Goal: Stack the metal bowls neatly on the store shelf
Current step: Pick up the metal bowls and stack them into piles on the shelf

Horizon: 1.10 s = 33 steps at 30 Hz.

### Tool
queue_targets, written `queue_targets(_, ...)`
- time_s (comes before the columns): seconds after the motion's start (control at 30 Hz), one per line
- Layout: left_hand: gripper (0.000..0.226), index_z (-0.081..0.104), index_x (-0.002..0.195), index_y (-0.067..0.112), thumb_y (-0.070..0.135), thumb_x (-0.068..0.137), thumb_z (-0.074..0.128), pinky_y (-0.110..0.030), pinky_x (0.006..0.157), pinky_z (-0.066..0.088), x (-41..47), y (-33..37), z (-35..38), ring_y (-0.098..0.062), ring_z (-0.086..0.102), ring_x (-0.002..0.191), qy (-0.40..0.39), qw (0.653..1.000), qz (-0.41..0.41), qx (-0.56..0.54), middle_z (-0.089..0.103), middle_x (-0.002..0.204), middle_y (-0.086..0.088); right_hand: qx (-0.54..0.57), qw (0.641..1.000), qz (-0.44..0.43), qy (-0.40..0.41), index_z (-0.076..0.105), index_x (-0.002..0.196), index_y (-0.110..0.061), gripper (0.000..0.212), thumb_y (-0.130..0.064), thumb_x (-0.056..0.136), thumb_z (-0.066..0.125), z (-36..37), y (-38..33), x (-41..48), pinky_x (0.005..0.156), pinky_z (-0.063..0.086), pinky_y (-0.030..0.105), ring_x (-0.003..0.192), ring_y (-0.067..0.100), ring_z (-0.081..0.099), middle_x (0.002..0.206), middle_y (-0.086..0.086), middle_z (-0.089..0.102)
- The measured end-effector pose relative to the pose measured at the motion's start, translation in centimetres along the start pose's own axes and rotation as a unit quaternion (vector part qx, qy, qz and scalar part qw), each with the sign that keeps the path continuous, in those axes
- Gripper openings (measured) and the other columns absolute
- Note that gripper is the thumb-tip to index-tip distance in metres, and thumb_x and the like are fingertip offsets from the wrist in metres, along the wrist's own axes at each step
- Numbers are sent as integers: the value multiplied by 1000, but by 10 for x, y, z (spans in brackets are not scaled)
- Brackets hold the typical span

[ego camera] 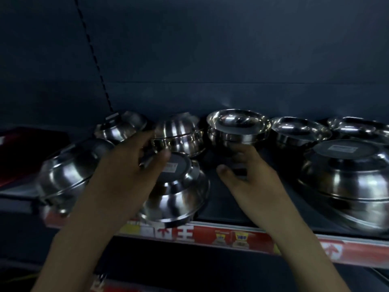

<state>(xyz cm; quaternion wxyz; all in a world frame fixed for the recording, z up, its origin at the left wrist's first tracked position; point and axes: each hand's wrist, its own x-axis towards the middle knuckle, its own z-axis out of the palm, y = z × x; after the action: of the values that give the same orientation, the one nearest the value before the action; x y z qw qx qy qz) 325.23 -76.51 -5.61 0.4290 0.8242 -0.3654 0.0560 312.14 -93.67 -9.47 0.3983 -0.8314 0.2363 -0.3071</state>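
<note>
The front edge of the store shelf [229, 209] carries a red price strip [210, 237] with large white Chinese characters and small yellow figures, all too blurred to read. A pale sticker [171, 166] sits on the flat base of the front centre bowl [179, 199], and another sticker [342, 149] on the base of the large bowl stack [345, 182] at the right. Neither can be read.

All the bowls are polished steel, round and mirror-bright, with dark streaked reflections. The front centre bowl lies upside down near the shelf edge. Behind it stands a second inverted bowl [181, 133], ribbed with bands. At the left, an inverted stack [69, 173] tilts at the shelf edge, with another inverted bowl [120, 127] behind it. The upright stack [237, 127] stands at centre back. Two more upright bowls, one [301, 131] beside it and one [362, 127] at the far right, line the back.

The left hand [126, 171] reaches over the front centre bowl, fingers fairly straight and the thumb spread apart across the bowl's base rim. The right hand [254, 180] has its thumb splayed to the left, and its fingers reach up to the foot of the upright stack. Blur hides whether they pinch it.

The back panel [231, 60] is dark blue-grey, with a slotted upright [92, 51] in the upper left. A flat red item [23, 150] lies at the far left.
</note>
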Motion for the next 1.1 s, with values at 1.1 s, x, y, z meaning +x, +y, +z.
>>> queue_targets(1.1,31,68,72,62,42,94,56,-29,89,48,-23,-27,29,-3,67,89,-90,979,-135,-126,72,81,29,-7,989,116,-91,67,97,-33,22,-51,89,58,-29,17,-26,86,54,35,85,6,66,86,-12,71)
